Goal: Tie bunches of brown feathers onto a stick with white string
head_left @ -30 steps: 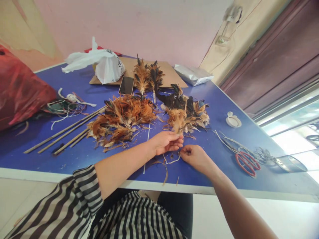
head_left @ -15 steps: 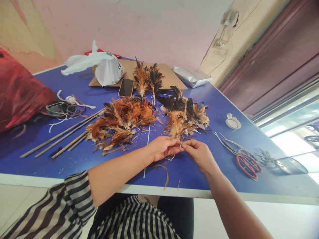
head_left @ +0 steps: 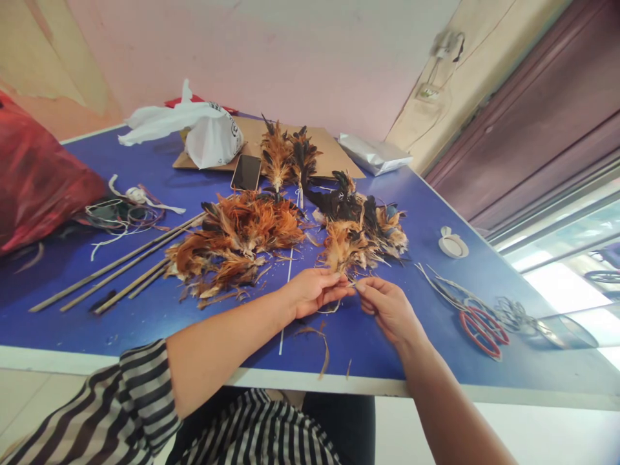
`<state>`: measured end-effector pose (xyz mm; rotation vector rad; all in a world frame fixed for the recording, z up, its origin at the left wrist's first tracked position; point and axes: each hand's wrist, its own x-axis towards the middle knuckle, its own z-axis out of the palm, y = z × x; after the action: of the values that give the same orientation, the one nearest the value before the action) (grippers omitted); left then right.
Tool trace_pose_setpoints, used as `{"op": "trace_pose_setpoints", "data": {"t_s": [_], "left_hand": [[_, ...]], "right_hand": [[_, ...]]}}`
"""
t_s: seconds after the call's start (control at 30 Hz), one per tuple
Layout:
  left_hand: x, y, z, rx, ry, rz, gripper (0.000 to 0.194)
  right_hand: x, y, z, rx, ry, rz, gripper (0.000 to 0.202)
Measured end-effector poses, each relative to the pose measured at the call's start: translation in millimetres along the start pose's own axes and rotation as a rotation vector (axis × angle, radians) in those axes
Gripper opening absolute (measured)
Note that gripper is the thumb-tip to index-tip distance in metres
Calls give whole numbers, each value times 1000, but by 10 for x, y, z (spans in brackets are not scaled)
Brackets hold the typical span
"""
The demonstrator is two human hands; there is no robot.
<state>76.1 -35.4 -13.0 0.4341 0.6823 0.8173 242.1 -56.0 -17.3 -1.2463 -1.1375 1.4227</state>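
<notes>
My left hand [head_left: 317, 290] is closed on the base of a bunch of light brown feathers [head_left: 339, 248], which fan out away from me. Beside it, my right hand [head_left: 387, 303] pinches a thin pale string [head_left: 352, 285] between thumb and forefinger. The fingertips of both hands are close together, partly hiding the tie point. A loop of string [head_left: 330, 310] hangs under the left fingers. Just beyond lies a pile of black and tan feathers [head_left: 382, 226]. Left of the hands spreads a heap of orange-brown feathers [head_left: 252, 226].
Several sticks [head_left: 130, 261] lie at left near tangled string [head_left: 121, 213] and a red bag [head_left: 39, 181]. Red-handled scissors [head_left: 484, 329] and a white tape roll [head_left: 453, 243] are at right. Behind are a phone [head_left: 246, 172], cardboard [head_left: 334, 152] and tied feather bunches [head_left: 277, 155].
My right hand has drawn slightly away from the left, widening the gap between the fingertips. The left hand keeps its hold on the feathers. The view has shifted slightly.
</notes>
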Motion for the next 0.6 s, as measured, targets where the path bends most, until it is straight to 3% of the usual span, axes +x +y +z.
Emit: {"op": "trace_pose_setpoints", "data": {"t_s": [0.43,0.6], "left_hand": [[-11,-27,-2,145,-32,-16,11],[-36,-21,18,163,-29,-35,14]], "right_hand": [[-37,-113,-45,98,-53,-33,18],[-33,-187,-143,180,34,-60,14]]}}
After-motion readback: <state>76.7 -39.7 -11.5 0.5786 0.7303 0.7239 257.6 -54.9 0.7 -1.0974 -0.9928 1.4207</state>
